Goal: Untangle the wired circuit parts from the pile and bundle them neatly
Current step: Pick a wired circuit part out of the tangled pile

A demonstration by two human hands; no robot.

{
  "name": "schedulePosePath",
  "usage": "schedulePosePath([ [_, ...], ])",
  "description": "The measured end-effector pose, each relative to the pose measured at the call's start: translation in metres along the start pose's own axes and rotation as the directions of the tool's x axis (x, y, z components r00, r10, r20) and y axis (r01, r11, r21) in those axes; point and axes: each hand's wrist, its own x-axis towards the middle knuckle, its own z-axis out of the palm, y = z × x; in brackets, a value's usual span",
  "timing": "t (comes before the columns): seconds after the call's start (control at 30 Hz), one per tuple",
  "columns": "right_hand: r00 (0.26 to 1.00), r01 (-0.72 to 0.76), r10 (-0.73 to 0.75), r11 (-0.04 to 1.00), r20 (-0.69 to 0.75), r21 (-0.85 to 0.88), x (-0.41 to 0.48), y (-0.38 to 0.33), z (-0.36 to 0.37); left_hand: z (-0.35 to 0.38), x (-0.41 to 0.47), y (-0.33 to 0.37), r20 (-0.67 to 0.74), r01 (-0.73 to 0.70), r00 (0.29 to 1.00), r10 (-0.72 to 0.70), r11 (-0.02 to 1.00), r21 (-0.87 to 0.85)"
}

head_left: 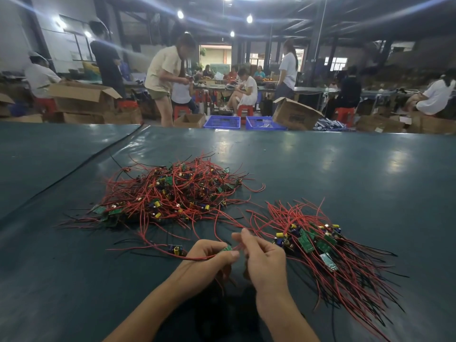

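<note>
- On the dark table [345, 169], the tangled pile [172, 193] of red-wired circuit parts lay left of centre, with the sorted bundle [320, 245] just right of the hands.
- The left hand [209, 254] pinched 1 small green board [227, 248].
- The right hand [262, 255] pinched a red wire [232, 222] beside that board.
- Beyond the far edge stood 2 blue crates [222, 122] and an open cardboard box [190, 120], contents too blurred to tell.

Bare ceiling lamps [249, 19] burn white overhead and throw long streaks of flare across the dark rafters. Their light lies in pale, soft patches of glare on the glossy desk [345, 169]. The pile of wires [172, 193] looks crisp. The dim hall behind is smeared, and the wide lens bends the edges.
</note>
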Motion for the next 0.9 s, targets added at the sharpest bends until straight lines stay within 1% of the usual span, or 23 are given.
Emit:
schedulePosePath([
  [0.03,0.999,-0.013,0.014,1.0,-0.044,0.028,0.004,-0.002,-0.005,0.001,0.0,0.002,0.012,-0.001,1.0,0.001,1.0,0.007],
  [0.13,0.988,-0.033,0.062,0.981,-0.145,0.191,0.016,-0.008,-0.021,0.0,-0.001,0.006,0.025,-0.014,1.0,0.014,1.0,-0.019],
  [0.2,0.981,0.0,0.047,0.97,-0.186,0.245,0.02,-0.01,-0.026,-0.001,-0.003,0.008,0.012,-0.027,1.0,0.028,0.997,-0.071],
  [0.27,0.979,0.064,-0.02,0.974,-0.201,0.217,0.019,-0.009,-0.025,-0.001,-0.004,0.008,-0.015,-0.03,0.999,0.028,0.991,-0.134],
  [0.33,0.981,0.108,-0.08,0.982,-0.176,0.157,0.015,-0.005,-0.02,-0.001,-0.003,0.007,-0.063,-0.014,0.998,0.002,0.982,-0.191],
  [0.4,0.991,0.107,-0.098,0.989,-0.094,0.101,0.01,-0.002,-0.013,-0.002,-0.002,0.007,-0.104,0.016,0.994,-0.046,0.962,-0.272],
  [0.43,0.993,0.115,-0.113,0.991,-0.034,0.064,0.006,0.0,-0.01,-0.002,-0.002,0.007,-0.098,0.033,0.993,-0.067,0.948,-0.315],
  [0.5,0.979,0.16,-0.158,0.987,0.132,-0.002,-0.001,0.004,-0.002,-0.004,-0.004,0.006,-0.016,0.073,0.996,-0.085,0.929,-0.362],
  [0.57,0.934,0.19,-0.167,0.981,0.315,-0.046,-0.008,0.007,0.005,-0.005,-0.006,0.006,0.088,0.132,0.99,-0.106,0.919,-0.373],
  [0.6,0.922,0.195,-0.155,0.978,0.354,-0.078,-0.01,0.007,0.007,-0.007,-0.006,0.006,0.114,0.154,0.986,-0.12,0.917,-0.368],
  [0.63,0.923,0.202,-0.153,0.974,0.352,-0.106,-0.01,0.007,0.006,-0.008,-0.006,0.006,0.12,0.17,0.984,-0.135,0.917,-0.36],
  [0.7,0.944,0.192,-0.15,0.974,0.292,-0.12,-0.007,0.005,0.002,-0.01,-0.005,0.005,0.087,0.193,0.981,-0.174,0.919,-0.343],
  [0.77,0.987,0.096,-0.077,0.986,0.139,-0.134,-0.001,0.004,-0.003,-0.012,-0.002,0.004,0.002,0.165,0.985,-0.172,0.942,-0.293],
  [0.83,0.997,-0.068,0.066,0.995,-0.029,-0.074,0.006,0.004,-0.01,-0.014,0.0,0.002,-0.13,0.058,0.988,-0.078,0.987,-0.149],
  [0.9,0.981,-0.161,0.167,0.985,-0.099,0.069,0.012,0.002,-0.017,-0.02,0.001,-0.002,-0.258,-0.043,0.964,0.064,0.995,0.089],
])
